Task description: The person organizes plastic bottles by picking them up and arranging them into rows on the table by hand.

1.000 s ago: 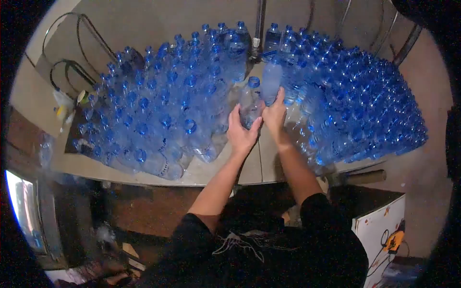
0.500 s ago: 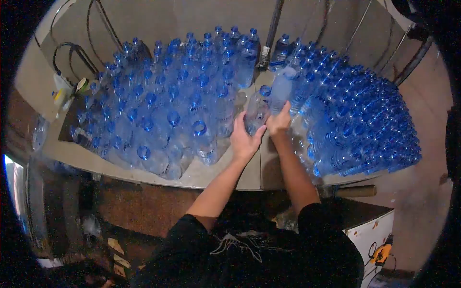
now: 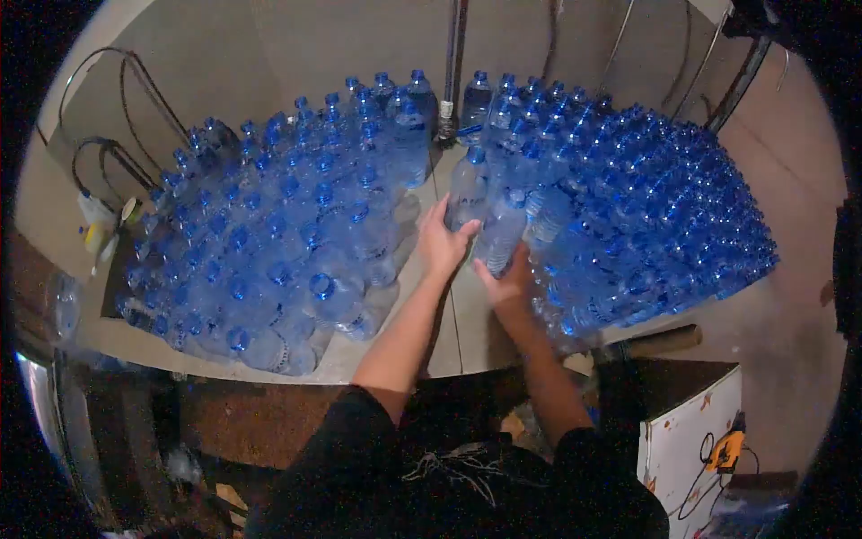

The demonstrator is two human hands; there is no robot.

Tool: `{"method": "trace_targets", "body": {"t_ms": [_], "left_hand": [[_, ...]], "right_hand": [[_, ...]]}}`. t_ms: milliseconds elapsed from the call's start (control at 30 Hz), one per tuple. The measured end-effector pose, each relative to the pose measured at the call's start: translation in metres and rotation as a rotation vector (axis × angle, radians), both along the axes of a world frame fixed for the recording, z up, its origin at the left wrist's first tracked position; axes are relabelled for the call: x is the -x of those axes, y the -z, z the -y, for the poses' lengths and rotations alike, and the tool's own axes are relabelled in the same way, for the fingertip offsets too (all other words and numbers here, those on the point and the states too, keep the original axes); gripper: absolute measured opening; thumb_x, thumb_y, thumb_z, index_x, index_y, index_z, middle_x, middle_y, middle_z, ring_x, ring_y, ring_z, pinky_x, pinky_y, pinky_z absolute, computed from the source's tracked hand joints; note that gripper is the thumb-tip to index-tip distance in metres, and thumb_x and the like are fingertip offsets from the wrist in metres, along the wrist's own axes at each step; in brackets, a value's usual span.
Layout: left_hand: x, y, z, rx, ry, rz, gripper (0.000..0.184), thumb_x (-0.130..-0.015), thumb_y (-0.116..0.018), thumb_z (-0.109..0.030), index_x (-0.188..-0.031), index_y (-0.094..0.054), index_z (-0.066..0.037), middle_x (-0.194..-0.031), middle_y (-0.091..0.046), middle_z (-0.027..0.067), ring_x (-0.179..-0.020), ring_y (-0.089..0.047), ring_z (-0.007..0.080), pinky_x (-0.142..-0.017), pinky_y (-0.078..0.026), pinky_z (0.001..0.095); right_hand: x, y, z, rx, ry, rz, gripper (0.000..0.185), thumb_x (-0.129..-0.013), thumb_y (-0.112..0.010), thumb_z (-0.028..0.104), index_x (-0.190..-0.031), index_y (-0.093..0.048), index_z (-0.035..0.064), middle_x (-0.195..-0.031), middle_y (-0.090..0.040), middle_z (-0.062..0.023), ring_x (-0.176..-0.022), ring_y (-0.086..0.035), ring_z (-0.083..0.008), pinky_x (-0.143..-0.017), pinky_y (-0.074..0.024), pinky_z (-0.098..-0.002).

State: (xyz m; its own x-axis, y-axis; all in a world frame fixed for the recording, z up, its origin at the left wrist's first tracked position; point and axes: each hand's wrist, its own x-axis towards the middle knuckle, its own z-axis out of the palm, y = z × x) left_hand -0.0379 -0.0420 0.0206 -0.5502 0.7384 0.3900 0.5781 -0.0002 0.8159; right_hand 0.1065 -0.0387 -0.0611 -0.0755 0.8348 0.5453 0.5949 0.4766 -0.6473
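My left hand [image 3: 442, 241] is closed around the lower part of a clear plastic bottle [image 3: 469, 190] with a blue neck, standing upright near the gap between two bottle groups. Just to its right, my right hand [image 3: 506, 283] grips a second bottle [image 3: 504, 226] low down; it tilts slightly and looks frosted. Both bottles are close together, beside the left edge of the dense right-hand group [image 3: 646, 198]. A looser left-hand group [image 3: 260, 242] of similar bottles stands on the other side. Part of my right hand's fingers is hidden behind its bottle.
The pale tabletop [image 3: 422, 346] has a seam and a curved-looking front edge. Black cables [image 3: 135, 103] hang at the back wall, with a dark post [image 3: 456, 63] in the middle. A white box [image 3: 696, 427] with an orange device [image 3: 725, 452] stands below right.
The view has shifted, so the bottles appear farther left. My left hand's bottle is now against the right group's edge. My right hand has moved lower on its bottle.
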Motion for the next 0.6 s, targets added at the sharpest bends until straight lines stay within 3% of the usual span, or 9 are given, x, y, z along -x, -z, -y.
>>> {"method": "trace_targets", "body": {"t_ms": [67, 133, 200, 267, 400, 500, 600], "left_hand": [[0.004, 0.010, -0.016, -0.016, 0.050, 0.071, 0.073, -0.064, -0.085, -0.025, -0.129, -0.057, -0.005, -0.120, -0.062, 0.0170, -0.110, -0.059, 0.0346, -0.094, -0.046, 0.0415], [0.003, 0.010, -0.023, -0.002, 0.061, 0.096, 0.073, -0.064, -0.086, -0.026, -0.128, -0.058, -0.004, -0.121, -0.062, 0.0169, -0.110, -0.059, 0.0345, -0.094, -0.046, 0.0413], [0.001, 0.003, -0.017, 0.052, 0.029, 0.074, 0.072, -0.063, -0.086, -0.026, -0.126, -0.059, -0.004, -0.122, -0.061, 0.0169, -0.111, -0.059, 0.0343, -0.095, -0.046, 0.0409], [0.001, 0.001, -0.016, 0.086, 0.023, 0.086, 0.077, -0.063, -0.086, -0.026, -0.131, -0.055, -0.005, -0.124, -0.061, 0.0170, -0.114, -0.058, 0.0341, -0.097, -0.045, 0.0407], [-0.001, 0.008, -0.015, 0.014, -0.003, -0.004, 0.084, -0.065, -0.085, -0.022, -0.138, -0.047, -0.006, -0.127, -0.058, 0.0178, -0.118, -0.055, 0.0346, -0.099, -0.044, 0.0409], [-0.011, 0.022, 0.008, -0.190, -0.179, 0.015, 0.081, -0.068, -0.082, -0.018, -0.138, -0.044, -0.005, -0.128, -0.057, 0.0185, -0.120, -0.054, 0.0348, -0.101, -0.043, 0.0409], [-0.020, 0.007, 0.086, -0.155, 0.065, 0.093, 0.066, -0.071, -0.079, -0.013, -0.130, -0.051, -0.005, -0.123, -0.059, 0.0171, -0.116, -0.055, 0.0341, -0.099, -0.044, 0.0403]], "right_hand": [[-0.008, -0.018, 0.005, 0.104, -0.010, 0.065, 0.097, -0.069, -0.083, 0.034, -0.142, -0.032, -0.0027, -0.138, -0.043, -0.0294, -0.128, -0.043, -0.0453, -0.108, -0.0353, -0.0474], [-0.010, -0.017, 0.008, -0.039, 0.082, 0.183, 0.093, -0.069, -0.083, 0.036, -0.140, -0.036, -0.0021, -0.132, -0.049, -0.0272, -0.122, -0.049, -0.0438, -0.105, -0.0386, -0.0469], [-0.013, -0.037, 0.021, 0.024, 0.100, 0.158, 0.089, -0.071, -0.082, 0.039, -0.138, -0.040, -0.0009, -0.125, -0.055, -0.0244, -0.115, -0.054, -0.0416, -0.100, -0.0422, -0.0466], [-0.020, -0.116, 0.054, 0.282, 0.042, -0.006, 0.084, -0.072, -0.080, 0.041, -0.136, -0.043, 0.0009, -0.116, -0.060, -0.0210, -0.107, -0.058, -0.0385, -0.092, -0.0463, -0.0466], [-0.022, -0.164, 0.046, 0.016, 0.060, 0.096, 0.065, -0.075, -0.077, 0.040, -0.124, -0.055, 0.0037, -0.098, -0.065, -0.0164, -0.089, -0.063, -0.0337, -0.075, -0.0489, -0.0454], [-0.018, -0.207, 0.011, -0.063, -0.048, 0.233, 0.056, -0.074, -0.076, 0.040, -0.114, -0.061, 0.0034, -0.089, -0.066, -0.0164, -0.080, -0.064, -0.0337, -0.069, -0.0497, -0.0440], [-0.014, -0.228, -0.008, 0.037, -0.141, 0.406, 0.050, -0.072, -0.076, 0.039, -0.103, -0.065, 0.0016, -0.080, -0.067, -0.0172, -0.074, -0.066, -0.0335, -0.066, -0.0510, -0.0427]]}}
